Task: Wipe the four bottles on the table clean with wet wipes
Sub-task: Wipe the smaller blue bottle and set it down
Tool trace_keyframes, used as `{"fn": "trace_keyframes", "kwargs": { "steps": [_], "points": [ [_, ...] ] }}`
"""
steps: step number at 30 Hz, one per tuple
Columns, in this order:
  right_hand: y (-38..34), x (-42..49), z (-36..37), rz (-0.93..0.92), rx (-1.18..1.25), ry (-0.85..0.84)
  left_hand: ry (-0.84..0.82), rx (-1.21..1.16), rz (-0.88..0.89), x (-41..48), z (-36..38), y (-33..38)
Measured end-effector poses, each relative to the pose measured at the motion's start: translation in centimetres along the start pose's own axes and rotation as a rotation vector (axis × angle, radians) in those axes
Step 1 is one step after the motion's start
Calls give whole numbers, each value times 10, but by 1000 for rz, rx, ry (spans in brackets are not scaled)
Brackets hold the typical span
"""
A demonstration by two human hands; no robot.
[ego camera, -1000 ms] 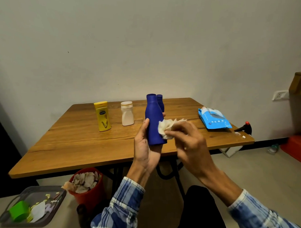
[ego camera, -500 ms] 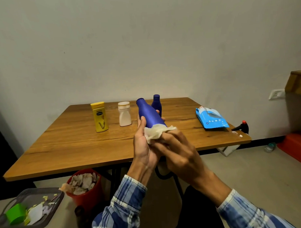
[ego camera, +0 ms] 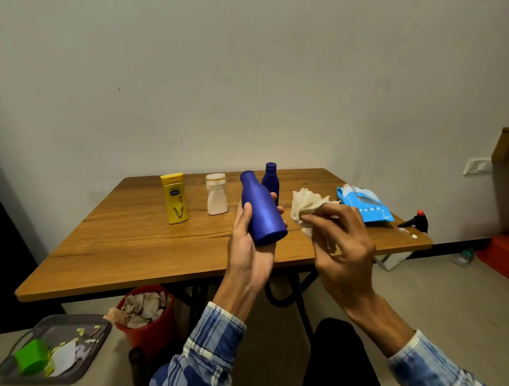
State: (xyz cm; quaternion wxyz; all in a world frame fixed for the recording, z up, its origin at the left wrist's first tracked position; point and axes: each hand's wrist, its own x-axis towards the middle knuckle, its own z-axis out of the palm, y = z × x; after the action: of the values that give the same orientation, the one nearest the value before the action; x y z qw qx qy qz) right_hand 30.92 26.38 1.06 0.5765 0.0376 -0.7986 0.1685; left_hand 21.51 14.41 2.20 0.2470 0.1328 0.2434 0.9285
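My left hand (ego camera: 249, 250) is gripping the tall blue plastic bottle (ego camera: 262, 210), tilted. My right hand (ego camera: 340, 241) is pinching the crumpled white wet wipe (ego camera: 307, 204) just beside it

1. I see a left sleeve (ego camera: 206, 347) and a right sleeve (ego camera: 426, 363) in blue-and-white plaid, cuffs loose.
2. The left hand (ego camera: 249, 250) and right hand (ego camera: 341, 247) are bare.
3. The trousers (ego camera: 337, 357) are dark, possibly black; it's dim there.

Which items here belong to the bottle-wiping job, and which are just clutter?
Job: large blue bottle, gripped by left hand; wet wipe, held by right hand; small blue bottle; white bottle; yellow bottle; wipes pack.
Lying about: red bin; grey tray; black-and-red nozzle.
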Motion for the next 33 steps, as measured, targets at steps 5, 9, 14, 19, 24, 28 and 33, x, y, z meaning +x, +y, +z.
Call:
{"fn": "trace_keyframes", "kwargs": {
  "steps": [5,9,14,19,24,28,33],
  "points": [
    [-15,15,8,-131,60,-236,-122,214,83,-11,6,-8],
    [-11,46,9,61,114,-141,-183,389,146,-12,4,-12],
    [-12,37,5,-175,77,-283,-234,526,204,-9,-6,-2],
    [-7,66,4,-100,-48,-149,-302,693,212,-13,-5,-10],
    [-7,50,4,-324,-211,-371,-265,798,292,-10,-14,-9],
    [-11,66,5,-218,-287,-266,-289,835,268,-10,-12,-15],
    [-16,34,15,-352,-234,-464,-229,700,164,-4,-19,-9]
  ]
}}
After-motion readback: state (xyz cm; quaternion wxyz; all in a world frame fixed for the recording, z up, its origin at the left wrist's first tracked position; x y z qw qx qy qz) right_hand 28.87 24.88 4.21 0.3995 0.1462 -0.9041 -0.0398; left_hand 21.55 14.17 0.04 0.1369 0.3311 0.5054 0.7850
